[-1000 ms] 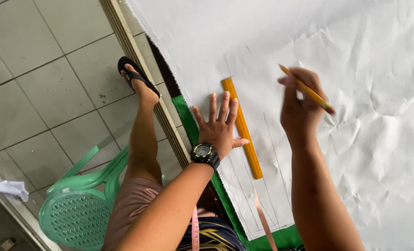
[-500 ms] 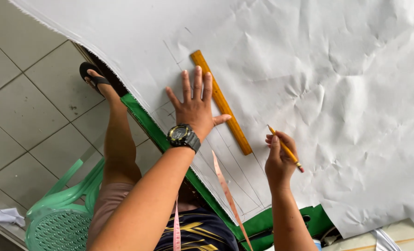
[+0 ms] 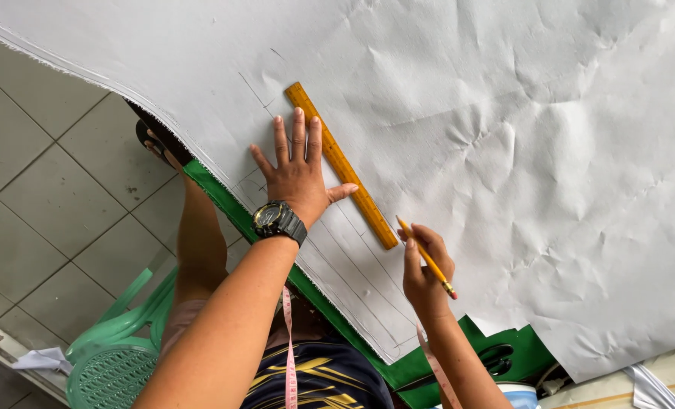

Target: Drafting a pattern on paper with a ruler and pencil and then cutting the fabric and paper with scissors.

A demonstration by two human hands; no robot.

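Seen from above, a person leans over a table. Nearest the camera, a pink measuring tape (image 3: 288, 341) hangs round the neck over a dark printed shirt (image 3: 322, 379). Below, a green plastic chair (image 3: 118, 363) stands on a grey tiled floor (image 3: 42, 189).

The right hand (image 3: 426, 269) is closed around a yellow pencil (image 3: 428, 259), pinched between thumb and fingers, with its tip at the near end of a wooden ruler (image 3: 342, 167). The left hand (image 3: 299, 170), with a black watch (image 3: 278, 221) at the wrist, lies flat with fingers spread open, pressing on a large sheet of white paper (image 3: 504, 113) just beside the ruler; the thumb touches the ruler's edge.

The ruler lies slantwise on the paper, near faint drawn pencil lines (image 3: 345, 257). It looks stiff and light, and likely to slide on the smooth sheet unless pressed down along its middle. The paper looks thin, creased and easy to tear or shift, best held flat under a palm.

Farther off, the paper spreads over a green table edge (image 3: 224, 198).
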